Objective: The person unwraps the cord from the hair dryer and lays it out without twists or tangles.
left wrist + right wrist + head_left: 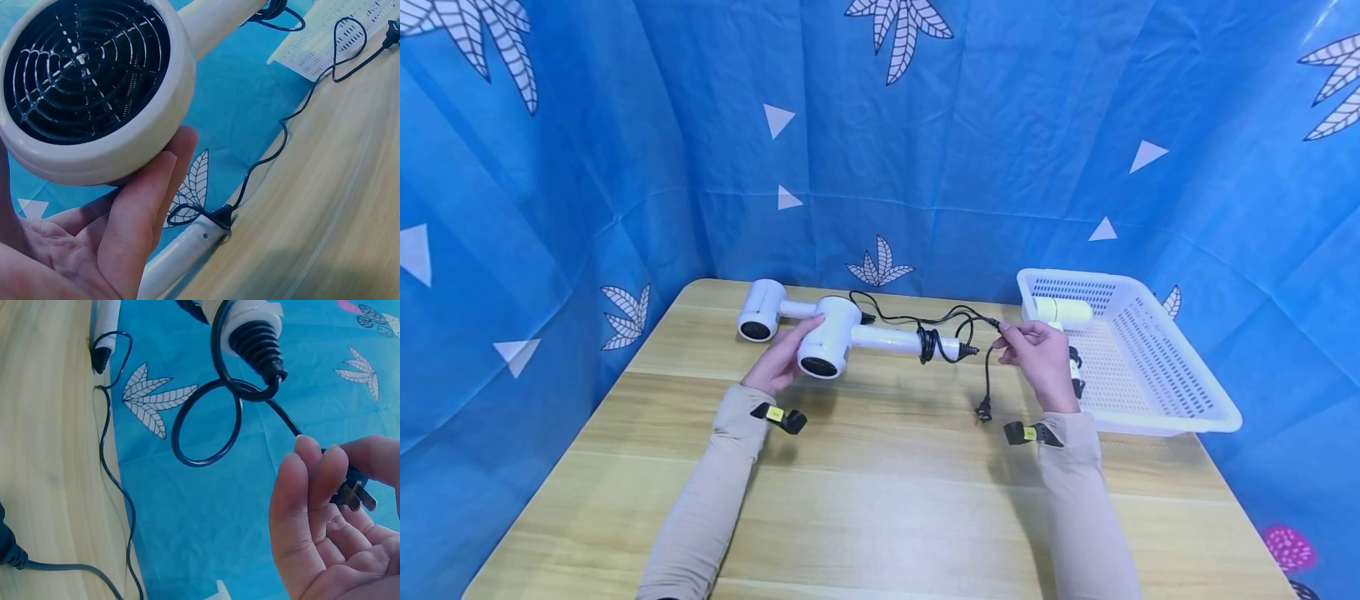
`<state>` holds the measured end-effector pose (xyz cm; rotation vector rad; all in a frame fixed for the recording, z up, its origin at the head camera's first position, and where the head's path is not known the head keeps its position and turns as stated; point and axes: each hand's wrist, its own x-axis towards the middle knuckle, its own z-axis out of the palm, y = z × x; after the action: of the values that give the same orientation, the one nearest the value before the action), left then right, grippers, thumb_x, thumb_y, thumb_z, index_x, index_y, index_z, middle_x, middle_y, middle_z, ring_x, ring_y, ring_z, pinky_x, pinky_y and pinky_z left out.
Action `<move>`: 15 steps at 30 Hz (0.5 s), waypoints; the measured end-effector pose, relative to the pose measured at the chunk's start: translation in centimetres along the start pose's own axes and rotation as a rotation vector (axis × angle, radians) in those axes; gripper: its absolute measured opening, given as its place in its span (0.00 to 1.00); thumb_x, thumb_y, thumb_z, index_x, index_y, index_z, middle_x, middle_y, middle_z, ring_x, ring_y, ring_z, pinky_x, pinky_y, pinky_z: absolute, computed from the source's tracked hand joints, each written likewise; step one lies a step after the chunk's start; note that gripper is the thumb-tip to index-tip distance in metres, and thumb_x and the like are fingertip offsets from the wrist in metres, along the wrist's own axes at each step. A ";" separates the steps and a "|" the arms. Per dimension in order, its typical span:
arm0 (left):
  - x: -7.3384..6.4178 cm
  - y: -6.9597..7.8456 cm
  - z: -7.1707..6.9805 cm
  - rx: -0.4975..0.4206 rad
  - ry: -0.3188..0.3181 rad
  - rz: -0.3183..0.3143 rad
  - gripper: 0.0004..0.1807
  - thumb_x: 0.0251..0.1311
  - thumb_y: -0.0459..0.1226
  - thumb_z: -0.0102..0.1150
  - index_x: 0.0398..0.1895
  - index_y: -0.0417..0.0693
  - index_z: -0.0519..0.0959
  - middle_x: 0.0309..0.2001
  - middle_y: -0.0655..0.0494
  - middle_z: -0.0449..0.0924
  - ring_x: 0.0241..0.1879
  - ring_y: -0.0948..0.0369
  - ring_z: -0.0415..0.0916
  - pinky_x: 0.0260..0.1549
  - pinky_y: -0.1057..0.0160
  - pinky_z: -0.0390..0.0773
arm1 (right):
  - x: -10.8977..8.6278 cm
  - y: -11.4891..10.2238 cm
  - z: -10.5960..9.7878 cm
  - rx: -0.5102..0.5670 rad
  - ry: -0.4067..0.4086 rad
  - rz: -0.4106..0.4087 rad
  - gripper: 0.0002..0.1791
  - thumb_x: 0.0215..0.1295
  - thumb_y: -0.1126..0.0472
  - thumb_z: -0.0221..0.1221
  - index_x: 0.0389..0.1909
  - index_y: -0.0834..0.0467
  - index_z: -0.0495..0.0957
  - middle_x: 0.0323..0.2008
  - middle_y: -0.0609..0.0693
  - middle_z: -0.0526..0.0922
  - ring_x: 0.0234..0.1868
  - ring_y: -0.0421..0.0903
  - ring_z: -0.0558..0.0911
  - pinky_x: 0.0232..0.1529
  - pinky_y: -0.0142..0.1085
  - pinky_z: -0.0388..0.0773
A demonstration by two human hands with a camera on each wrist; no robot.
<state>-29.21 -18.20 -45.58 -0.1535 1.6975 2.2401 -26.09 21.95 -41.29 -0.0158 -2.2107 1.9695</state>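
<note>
A white hair dryer (829,340) is held above the table by my left hand (778,360), which grips its round head from the left. The dark grille (87,69) faces the left wrist camera. Black cord (929,343) is wound round the end of its handle. My right hand (1041,362) pinches the two-pin plug (355,492) of that cord between thumb and fingers. A loose loop of cord (187,456) hangs between handle and plug. Behind the left hand, a second white hair dryer (762,307) lies on the table.
The second dryer's cord (898,318) runs across the table to a plug (983,410) left of my right hand. A white perforated basket (1206,404) stands at the right, holding another white hair dryer (1071,313). Blue patterned curtain (970,150) surrounds the wooden table (880,500).
</note>
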 end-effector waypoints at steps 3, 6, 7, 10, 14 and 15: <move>0.1 0.0 0.0 -0.003 -0.002 0.002 0.28 0.71 0.56 0.58 0.63 0.47 0.72 0.41 0.64 0.87 0.41 0.68 0.84 0.38 0.72 0.83 | -0.1 -0.2 0.0 0.011 0.018 -0.004 0.14 0.72 0.59 0.64 0.45 0.68 0.78 0.23 0.40 0.88 0.19 0.35 0.82 0.31 0.31 0.87; 0.1 0.0 0.0 -0.003 -0.005 0.004 0.27 0.71 0.56 0.57 0.62 0.48 0.72 0.40 0.64 0.87 0.41 0.68 0.84 0.38 0.72 0.83 | -0.2 -0.4 0.0 0.028 0.039 -0.011 0.12 0.72 0.59 0.64 0.44 0.66 0.78 0.23 0.40 0.88 0.19 0.36 0.82 0.31 0.31 0.87; 0.1 0.0 0.0 -0.004 -0.005 0.005 0.27 0.71 0.56 0.57 0.61 0.47 0.73 0.40 0.64 0.87 0.40 0.68 0.85 0.38 0.72 0.83 | -0.3 -0.5 0.0 0.036 0.045 -0.014 0.12 0.72 0.59 0.64 0.44 0.65 0.79 0.23 0.40 0.88 0.19 0.36 0.82 0.31 0.30 0.86; 0.1 0.0 0.0 -0.002 -0.001 0.007 0.26 0.72 0.55 0.57 0.61 0.47 0.73 0.40 0.63 0.87 0.40 0.68 0.85 0.37 0.72 0.83 | -0.3 -0.7 0.1 0.089 0.069 -0.023 0.08 0.72 0.60 0.64 0.41 0.61 0.79 0.24 0.42 0.89 0.20 0.36 0.83 0.31 0.30 0.86; 0.0 -0.1 0.0 0.006 0.006 0.002 0.29 0.71 0.56 0.59 0.63 0.46 0.72 0.41 0.63 0.87 0.41 0.67 0.84 0.38 0.72 0.83 | -0.5 -1.3 0.2 0.202 0.089 -0.047 0.06 0.71 0.61 0.65 0.38 0.59 0.80 0.25 0.45 0.89 0.23 0.37 0.85 0.29 0.29 0.86; 0.1 -0.1 0.0 0.007 0.008 0.001 0.30 0.70 0.57 0.59 0.63 0.46 0.72 0.41 0.63 0.87 0.41 0.67 0.84 0.38 0.72 0.83 | -0.6 -1.6 0.2 0.232 0.088 -0.054 0.06 0.70 0.61 0.65 0.38 0.60 0.80 0.25 0.46 0.89 0.23 0.38 0.85 0.29 0.29 0.85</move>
<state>-29.22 -18.17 -45.71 -0.1606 1.7100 2.2367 -25.32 21.46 -39.85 -0.0109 -1.8985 2.1387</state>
